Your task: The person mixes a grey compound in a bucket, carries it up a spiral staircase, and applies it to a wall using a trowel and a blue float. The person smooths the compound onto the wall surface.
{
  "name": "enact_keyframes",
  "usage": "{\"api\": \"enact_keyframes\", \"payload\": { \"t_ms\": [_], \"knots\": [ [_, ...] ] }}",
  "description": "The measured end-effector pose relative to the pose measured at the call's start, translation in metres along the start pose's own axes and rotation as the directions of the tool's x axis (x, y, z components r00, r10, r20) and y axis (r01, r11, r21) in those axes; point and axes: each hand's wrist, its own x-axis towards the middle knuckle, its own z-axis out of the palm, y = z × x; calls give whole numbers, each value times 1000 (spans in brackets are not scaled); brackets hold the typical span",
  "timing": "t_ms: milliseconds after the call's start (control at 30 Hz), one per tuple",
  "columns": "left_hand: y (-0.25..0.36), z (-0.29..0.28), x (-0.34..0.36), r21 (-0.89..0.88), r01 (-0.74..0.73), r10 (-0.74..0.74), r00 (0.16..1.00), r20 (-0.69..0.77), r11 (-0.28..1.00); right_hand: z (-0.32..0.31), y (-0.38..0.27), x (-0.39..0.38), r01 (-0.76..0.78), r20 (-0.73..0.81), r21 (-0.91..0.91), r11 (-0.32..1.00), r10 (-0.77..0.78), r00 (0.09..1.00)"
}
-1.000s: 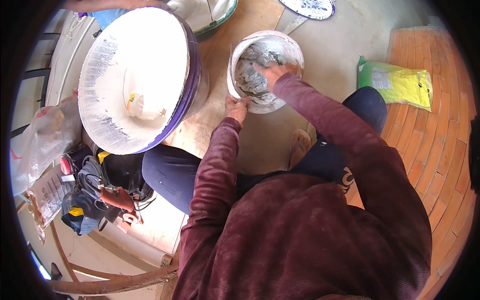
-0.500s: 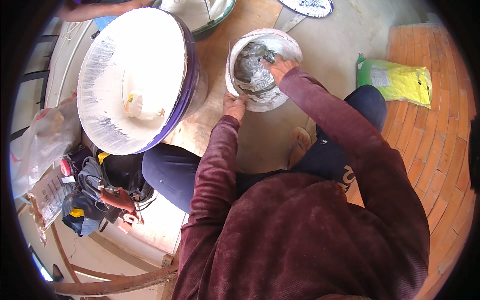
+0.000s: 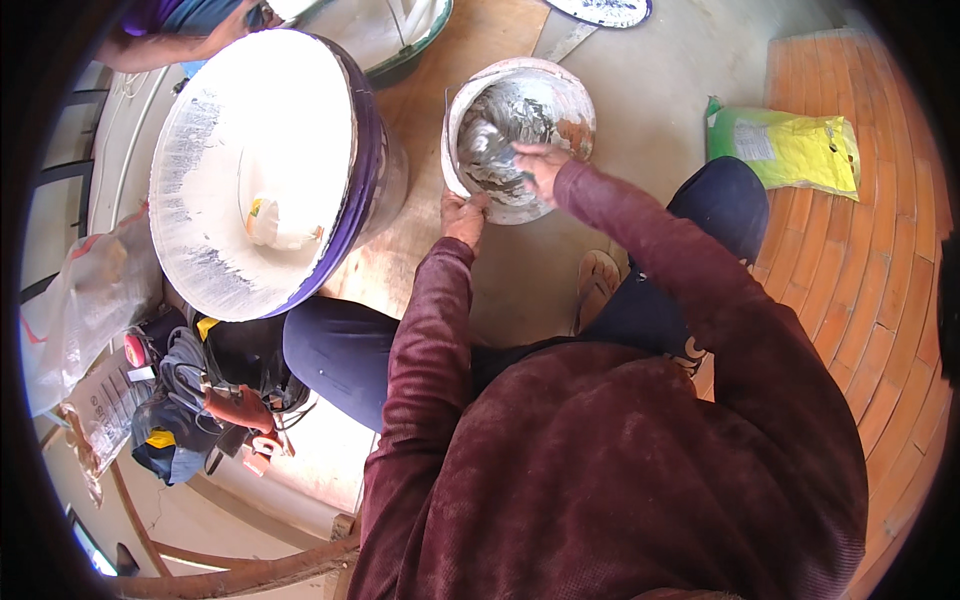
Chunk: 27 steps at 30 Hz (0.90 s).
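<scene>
A round tub (image 3: 586,118), crusted white and grey, tilts in front of me with wet grey paste (image 3: 520,112) smeared over its inside. My left hand (image 3: 463,217) is closed on its near left rim. Inside the mouth, my right hand (image 3: 543,172) grips a small trowel (image 3: 488,142) by its handle. The blade is blurred by motion and lies against the paste, so its exact shape cannot be made out. A reddish patch of bare wall shows on the tub's right inner side.
A large white-coated bucket (image 3: 215,215) with a purple outside stands at left. Behind it are a green-rimmed basin (image 3: 430,40) and another person's hand (image 3: 235,28). A yellow-green bag (image 3: 800,150) lies at right; tools and cables (image 3: 235,405) lie at lower left.
My right hand has drawn back toward me and slightly down, with the trowel blade now showing. The paste has shifted left, baring the reddish patch. The other person's arm reaches further into view.
</scene>
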Motion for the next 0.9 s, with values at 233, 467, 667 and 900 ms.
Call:
{"api": "enact_keyframes", "payload": {
  "t_ms": [233, 467, 667, 900],
  "knots": [
    [6, 4, 3, -148, 21, -30, 998, -60, 989, -19, 27, -5, 288, 133, -704, 650, -278, 951],
    [13, 7, 2, -73, 84, -90, 993, -80, 994, -48, -19, 6, 311, 258, -946, 89, -370, 893],
    [-5, 11, 7, -93, -94, 85, 992, -93, 991, -29, 5, 27, 265, 209, -840, 473, -169, 963],
    [-1, 6, 3, -185, 15, -32, 995, -90, 983, -28, -8, 10, 453, 214, -419, 787, -399, 892]
  ]
}}
